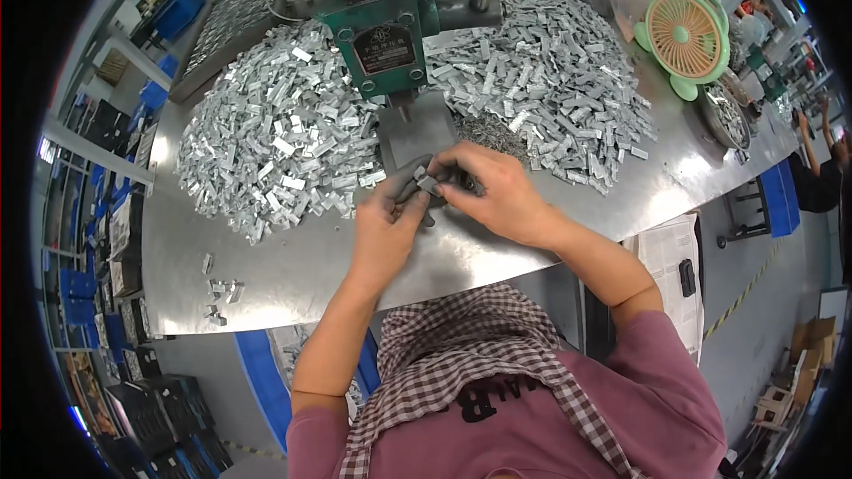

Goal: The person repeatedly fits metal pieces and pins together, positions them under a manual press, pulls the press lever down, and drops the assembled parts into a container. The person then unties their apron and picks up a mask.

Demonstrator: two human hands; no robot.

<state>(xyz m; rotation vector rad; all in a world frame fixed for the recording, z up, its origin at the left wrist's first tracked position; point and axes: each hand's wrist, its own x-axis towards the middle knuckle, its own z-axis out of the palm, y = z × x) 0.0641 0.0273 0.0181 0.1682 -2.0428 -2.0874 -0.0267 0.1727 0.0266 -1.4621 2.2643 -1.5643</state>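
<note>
Just in front of the green hand press [380,53], my two hands meet at a small grey metal piece [426,181]. My left hand [390,206] pinches it from the left, its fingers darkened with grime. From the other side my right hand [495,188] grips the same piece between thumb and forefinger; the remaining fingers curl behind, partly hidden. Beyond the hands lies the press's dark base plate [426,129]. A large heap of shiny metal pieces [280,124] rises to the left of the press, and another heap of metal pieces [550,71] lies to its right.
Fine metal scraps [490,135] lie beside the press base. A few loose pieces [224,289] sit near the table's left front corner. At the far right stand a green and orange fan [685,34] and a round tray of parts [723,117]. A blue bin [266,372] is below the table edge.
</note>
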